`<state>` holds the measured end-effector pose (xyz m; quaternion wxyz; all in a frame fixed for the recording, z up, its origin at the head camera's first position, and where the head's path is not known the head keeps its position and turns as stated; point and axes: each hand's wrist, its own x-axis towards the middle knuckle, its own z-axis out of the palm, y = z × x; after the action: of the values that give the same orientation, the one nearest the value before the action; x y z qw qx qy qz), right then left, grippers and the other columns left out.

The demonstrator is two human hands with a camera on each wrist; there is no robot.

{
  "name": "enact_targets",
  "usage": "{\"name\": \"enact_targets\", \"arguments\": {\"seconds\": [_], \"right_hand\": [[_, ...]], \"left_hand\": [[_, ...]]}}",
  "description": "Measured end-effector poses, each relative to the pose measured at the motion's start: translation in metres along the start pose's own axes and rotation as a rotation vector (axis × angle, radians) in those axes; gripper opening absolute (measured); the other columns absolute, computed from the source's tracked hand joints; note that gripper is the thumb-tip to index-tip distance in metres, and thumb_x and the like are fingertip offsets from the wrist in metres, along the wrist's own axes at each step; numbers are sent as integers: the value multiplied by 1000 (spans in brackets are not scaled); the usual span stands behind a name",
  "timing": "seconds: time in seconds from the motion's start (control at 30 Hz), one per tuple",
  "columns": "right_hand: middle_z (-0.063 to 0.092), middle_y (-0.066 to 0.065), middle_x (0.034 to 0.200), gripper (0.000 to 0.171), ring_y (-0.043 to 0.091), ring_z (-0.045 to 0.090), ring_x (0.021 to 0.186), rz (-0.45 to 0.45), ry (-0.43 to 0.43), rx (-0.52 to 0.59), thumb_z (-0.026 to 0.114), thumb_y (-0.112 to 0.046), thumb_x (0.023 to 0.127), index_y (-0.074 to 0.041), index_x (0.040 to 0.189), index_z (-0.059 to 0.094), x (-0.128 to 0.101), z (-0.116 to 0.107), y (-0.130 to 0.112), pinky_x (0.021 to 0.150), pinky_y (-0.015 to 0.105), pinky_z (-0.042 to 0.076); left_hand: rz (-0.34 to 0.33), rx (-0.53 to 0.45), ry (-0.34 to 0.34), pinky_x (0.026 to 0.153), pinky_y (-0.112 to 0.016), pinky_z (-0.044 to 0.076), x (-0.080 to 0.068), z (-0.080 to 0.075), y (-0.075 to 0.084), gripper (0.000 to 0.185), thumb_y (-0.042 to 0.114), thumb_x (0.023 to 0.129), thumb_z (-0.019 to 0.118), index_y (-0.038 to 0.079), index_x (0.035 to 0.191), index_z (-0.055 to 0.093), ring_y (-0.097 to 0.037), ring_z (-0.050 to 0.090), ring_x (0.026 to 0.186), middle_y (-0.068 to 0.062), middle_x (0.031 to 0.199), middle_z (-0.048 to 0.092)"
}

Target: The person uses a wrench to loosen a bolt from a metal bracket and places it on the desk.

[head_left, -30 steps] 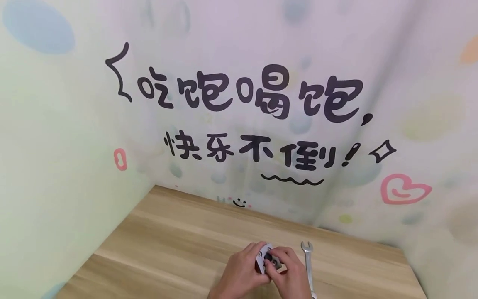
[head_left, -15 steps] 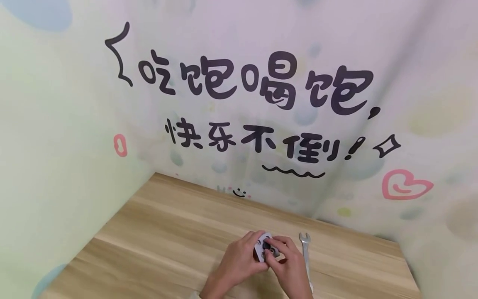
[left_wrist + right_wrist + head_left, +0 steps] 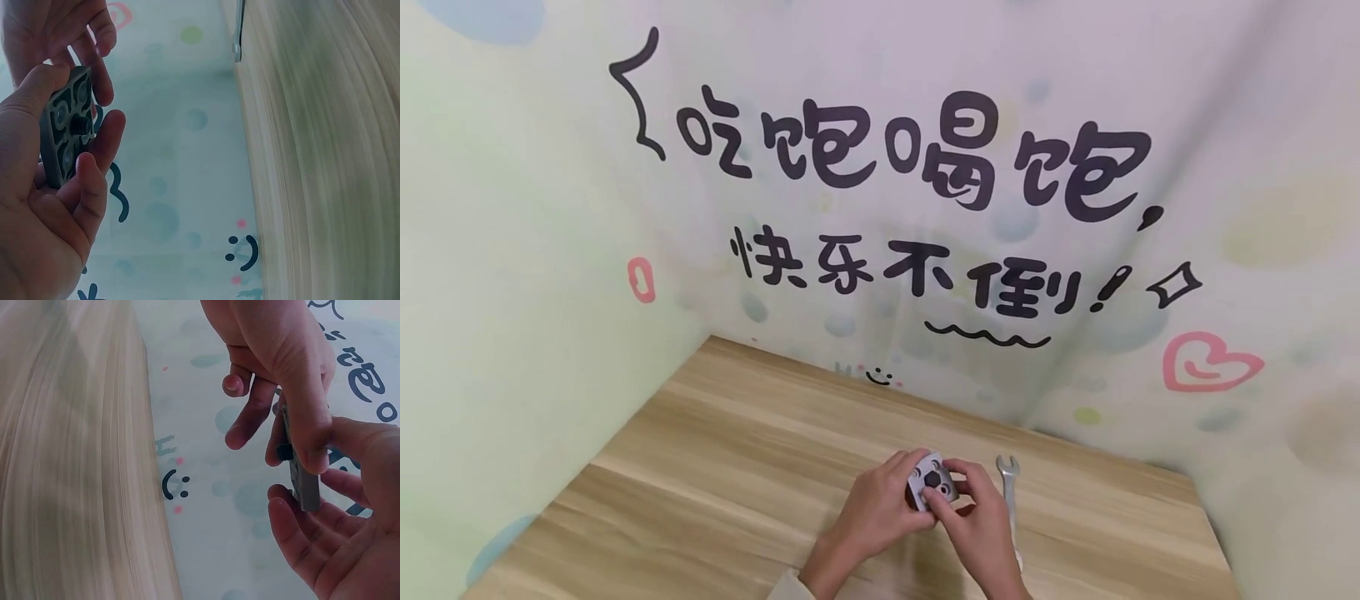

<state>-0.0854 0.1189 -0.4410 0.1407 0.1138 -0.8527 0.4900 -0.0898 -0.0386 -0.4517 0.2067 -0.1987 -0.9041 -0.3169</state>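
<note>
A light grey square metal plate [image 3: 917, 485] with round holes near its corners is held up over the table in the head view. A dark hexagonal bolt head [image 3: 932, 480] sits at its middle. On the other face, in the left wrist view, a threaded bolt end [image 3: 80, 125] sticks out. My left hand [image 3: 876, 508] grips the plate by its left side, thumb along the edge. My right hand [image 3: 985, 521] pinches the plate from the right, its thumb on the face just below the bolt head. In the right wrist view the plate [image 3: 309, 494] appears edge-on.
An open-ended wrench [image 3: 1009, 500] lies on the wooden table [image 3: 715, 467] beside the right hand. Behind the table stands a pale wall [image 3: 850, 50] with black lettering, and a second wall [image 3: 512, 350] closes the left side.
The right fingers have come away from the dark bolt at the plate's middle; the thumb now rests below it and the bolt head shows. The head view has tilted down somewhat.
</note>
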Motion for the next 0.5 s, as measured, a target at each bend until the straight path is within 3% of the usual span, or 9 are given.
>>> {"name": "enact_targets", "arguments": {"seconds": [0.23,0.37,0.5], "right_hand": [[67,6,104,32,9,64,81,52,76,89,85,-9,74,-9,93,60,1,6,-8,54,23,51],[66,5,103,30,7,61,80,39,130,81,86,-7,73,-8,79,57,0,9,-10,54,22,51],[65,3,103,27,1,59,78,32,157,68,86,-6,73,-5,77,59,-2,9,-10,54,21,51]], "left_hand": [[-3,-29,28,64,-18,47,1,-3,1,68,34,67,85,13,128,61,-5,60,77,2,107,68],[-9,-39,31,63,-17,46,1,-2,4,68,34,66,85,13,127,61,-5,59,76,2,104,68],[-16,-56,29,64,-18,47,-1,-2,6,68,33,67,85,13,127,61,-5,59,77,3,105,68]]}}
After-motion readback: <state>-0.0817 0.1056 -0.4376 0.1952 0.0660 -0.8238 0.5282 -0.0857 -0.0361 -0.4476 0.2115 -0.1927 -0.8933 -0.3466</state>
